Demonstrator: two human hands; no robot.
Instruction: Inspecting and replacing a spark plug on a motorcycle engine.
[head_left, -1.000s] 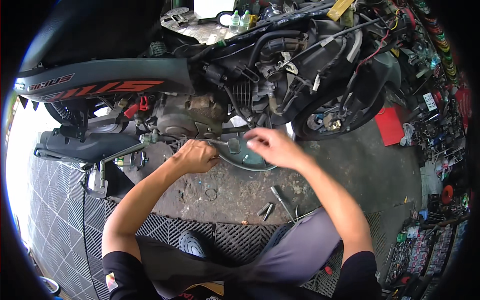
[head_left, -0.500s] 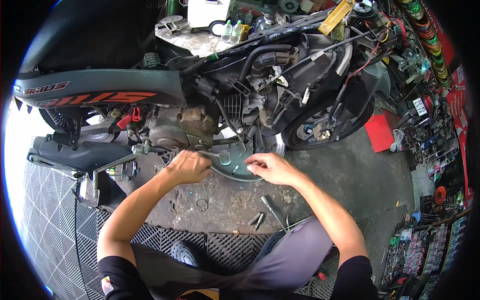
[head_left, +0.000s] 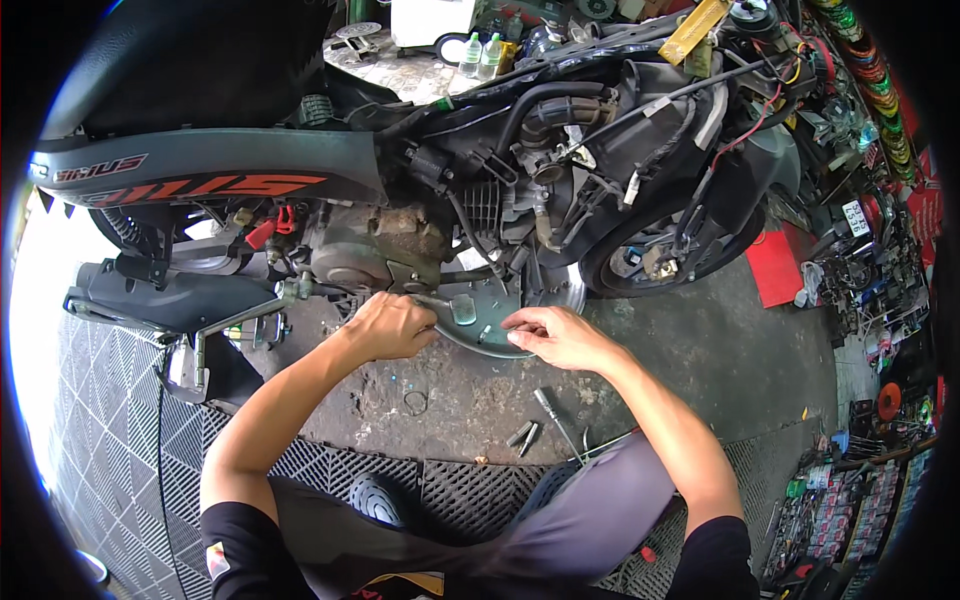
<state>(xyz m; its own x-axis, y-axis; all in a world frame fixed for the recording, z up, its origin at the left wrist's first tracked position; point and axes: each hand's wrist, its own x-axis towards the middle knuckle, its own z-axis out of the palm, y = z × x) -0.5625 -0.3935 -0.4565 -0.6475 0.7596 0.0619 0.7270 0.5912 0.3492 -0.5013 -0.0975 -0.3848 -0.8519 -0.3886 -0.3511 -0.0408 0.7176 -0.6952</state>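
Observation:
A round shallow pan [head_left: 487,351] with greenish liquid lies on the floor under the motorcycle's engine [head_left: 375,245]. In it are a pale, flat rectangular piece [head_left: 464,309] and a small white bit [head_left: 487,333]. My left hand [head_left: 390,328] is closed, palm down, at the pan's left rim; a greyish strip runs from its knuckles toward the flat piece, but its grip is hidden. Over the pan's right side my right hand [head_left: 553,338] has its thumb and fingers drawn together near the white bit. Whatever lies between those fingertips is too small to make out.
A screwdriver-like tool [head_left: 558,420] and two short metal cylinders [head_left: 524,438] lie on the floor before my knees, near a thin ring [head_left: 415,403]. The front wheel [head_left: 680,245] stands right of the pan. Red sheet [head_left: 778,268] and parts racks line the right.
The whole view has shifted, so the scene sits slightly farther right. My left hand stays at the pan rim, and my right hand remains over the pan with little visible movement.

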